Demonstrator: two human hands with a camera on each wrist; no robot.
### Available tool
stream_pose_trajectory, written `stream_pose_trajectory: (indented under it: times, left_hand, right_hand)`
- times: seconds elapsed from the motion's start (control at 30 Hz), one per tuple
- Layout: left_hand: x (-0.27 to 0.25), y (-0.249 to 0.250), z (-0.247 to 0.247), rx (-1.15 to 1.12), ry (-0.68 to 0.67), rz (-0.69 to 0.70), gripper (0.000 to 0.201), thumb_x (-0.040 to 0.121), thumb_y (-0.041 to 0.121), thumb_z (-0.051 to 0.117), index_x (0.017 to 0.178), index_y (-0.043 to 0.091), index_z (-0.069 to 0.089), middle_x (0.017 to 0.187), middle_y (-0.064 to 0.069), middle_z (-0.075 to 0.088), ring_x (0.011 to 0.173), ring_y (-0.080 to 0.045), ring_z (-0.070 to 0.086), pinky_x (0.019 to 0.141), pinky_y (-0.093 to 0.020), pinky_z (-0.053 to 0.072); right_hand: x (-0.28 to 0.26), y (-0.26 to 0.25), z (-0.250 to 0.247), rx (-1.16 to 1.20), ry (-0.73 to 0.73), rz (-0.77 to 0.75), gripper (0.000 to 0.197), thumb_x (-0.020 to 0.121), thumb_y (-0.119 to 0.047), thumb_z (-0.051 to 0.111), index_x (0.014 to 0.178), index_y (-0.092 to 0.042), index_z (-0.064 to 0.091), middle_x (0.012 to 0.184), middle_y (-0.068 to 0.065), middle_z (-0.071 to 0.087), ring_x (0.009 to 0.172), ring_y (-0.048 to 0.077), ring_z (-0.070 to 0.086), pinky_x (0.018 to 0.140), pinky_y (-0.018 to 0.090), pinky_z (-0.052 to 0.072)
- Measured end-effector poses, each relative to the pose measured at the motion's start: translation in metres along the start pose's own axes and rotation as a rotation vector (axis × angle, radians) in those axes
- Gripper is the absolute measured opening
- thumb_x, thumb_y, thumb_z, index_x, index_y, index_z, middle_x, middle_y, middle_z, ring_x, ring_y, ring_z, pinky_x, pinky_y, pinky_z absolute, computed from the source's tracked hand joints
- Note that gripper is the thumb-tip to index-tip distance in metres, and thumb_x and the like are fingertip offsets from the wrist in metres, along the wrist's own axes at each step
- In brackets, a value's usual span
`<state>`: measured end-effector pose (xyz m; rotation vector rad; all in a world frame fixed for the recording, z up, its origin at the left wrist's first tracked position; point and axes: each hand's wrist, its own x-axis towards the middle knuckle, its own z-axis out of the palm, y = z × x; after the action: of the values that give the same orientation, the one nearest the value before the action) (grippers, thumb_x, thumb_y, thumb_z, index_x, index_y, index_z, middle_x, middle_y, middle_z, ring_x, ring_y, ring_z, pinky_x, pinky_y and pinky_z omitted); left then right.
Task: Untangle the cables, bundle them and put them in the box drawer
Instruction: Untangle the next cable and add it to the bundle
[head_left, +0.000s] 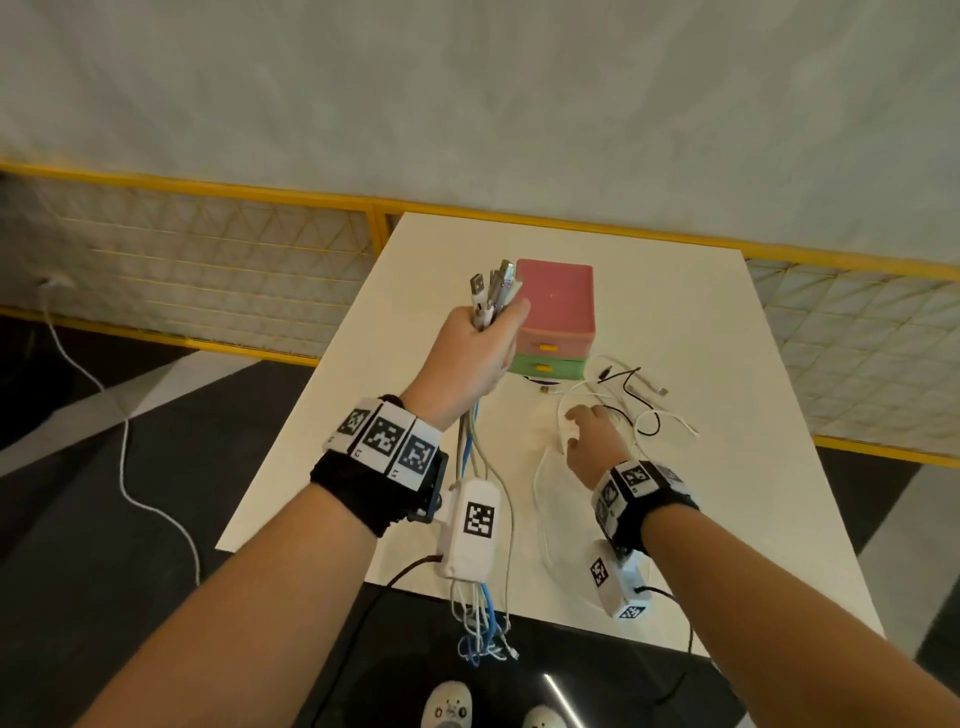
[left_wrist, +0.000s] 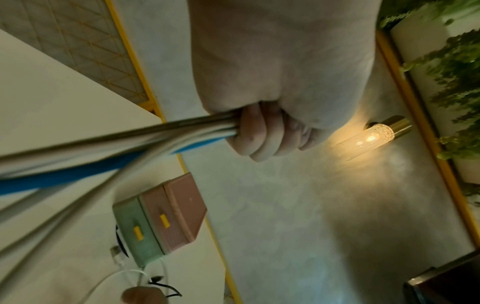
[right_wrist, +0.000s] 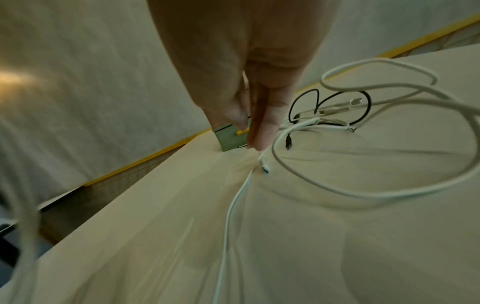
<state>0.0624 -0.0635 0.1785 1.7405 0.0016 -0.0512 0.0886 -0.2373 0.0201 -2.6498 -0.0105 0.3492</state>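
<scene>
My left hand (head_left: 485, 338) is raised above the white table (head_left: 727, 493) and grips a bundle of white, grey and blue cables (head_left: 493, 291). Their USB plugs stick up from the fist, and the strands hang past the table's front edge. In the left wrist view the fingers (left_wrist: 259, 133) curl round the bundle (left_wrist: 116, 148). My right hand (head_left: 579, 431) is low on the table with straight fingers (right_wrist: 267, 123) touching a white cable (right_wrist: 233, 205). Loose white and black cables (head_left: 634, 405) lie tangled just right of it. The box (head_left: 558, 312) stands behind with its pink and green drawers closed.
A yellow-framed mesh railing (head_left: 208, 260) runs behind and beside the table. A white cord (head_left: 124, 452) trails over the dark floor on the left. A lit wall lamp (left_wrist: 371, 137) shows in the left wrist view. My shoes (head_left: 452, 712) stand below the front edge.
</scene>
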Motion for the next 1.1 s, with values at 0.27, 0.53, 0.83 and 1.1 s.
stream_pose_trajectory:
  times: [0.27,0.53,0.83,1.1]
  left_hand:
    - [0.014,-0.011,-0.002,0.018,0.019,-0.034,0.053,0.101,0.031,0.049,0.054,0.019,0.028,0.044,0.006,0.025,0.036,-0.01,0.022,0.044,-0.023,0.022]
    - [0.022,-0.01,0.01,0.167,-0.109,0.064,0.036,0.104,0.027,0.043,0.108,0.004,0.07,0.066,0.013,0.065,0.068,-0.008,0.062,0.051,-0.015,0.041]
    - [0.046,-0.019,0.036,0.246,-0.194,0.072,0.033,0.1,0.029,0.052,0.069,0.021,0.058,0.057,0.006,0.051,0.047,-0.003,0.046,0.051,-0.019,0.038]
    - [0.043,-0.026,0.027,0.217,-0.27,0.008,0.03,0.102,0.021,0.05,0.092,0.002,0.07,0.051,0.016,0.057,0.044,-0.002,0.044,0.041,-0.013,0.032]
  right_hand:
    - [0.032,0.012,0.0,-0.209,-0.157,0.112,0.036,0.092,-0.013,0.048,0.127,-0.005,0.05,0.131,0.015,0.053,0.121,0.03,0.05,0.1,0.035,0.041]
    - [0.017,-0.025,-0.055,0.202,0.366,-0.277,0.023,0.09,-0.006,0.053,0.106,-0.012,0.069,0.107,0.007,0.067,0.097,0.023,0.061,0.083,0.024,0.041]
    - [0.007,-0.043,-0.112,0.644,0.446,-0.278,0.019,0.092,-0.014,0.054,0.103,-0.012,0.07,0.099,0.004,0.07,0.092,0.018,0.066,0.085,0.03,0.053]
    - [0.011,-0.046,-0.138,0.799,0.357,-0.287,0.014,0.081,0.003,0.063,0.088,-0.008,0.069,0.088,0.005,0.071,0.084,0.013,0.069,0.075,0.017,0.052]
